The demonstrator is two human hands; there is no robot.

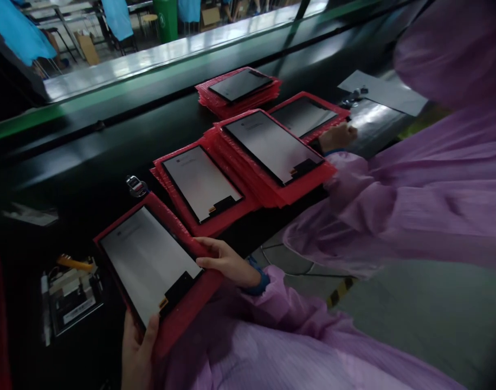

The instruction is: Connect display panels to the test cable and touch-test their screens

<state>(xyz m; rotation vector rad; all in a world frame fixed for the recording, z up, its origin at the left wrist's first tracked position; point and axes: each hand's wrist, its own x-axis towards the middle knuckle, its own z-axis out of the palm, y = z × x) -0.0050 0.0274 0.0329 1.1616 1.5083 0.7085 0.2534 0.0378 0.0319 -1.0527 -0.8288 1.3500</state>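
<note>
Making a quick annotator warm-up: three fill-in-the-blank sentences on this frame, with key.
1. The left hand and right hand hold a display panel on ____ packing.
2. The gold-coloured connector on that panel sits nearer the ____ hand.
3. The band around the right wrist is ____ in colour.
Missing words: red; left; blue.

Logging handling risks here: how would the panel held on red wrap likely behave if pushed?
The panel is likely stiff, looking flat and unbent on the red wrap. Its thin, glossy face suggests it may be fragile and could slide. The black strip at one end might snag more easily.
</note>
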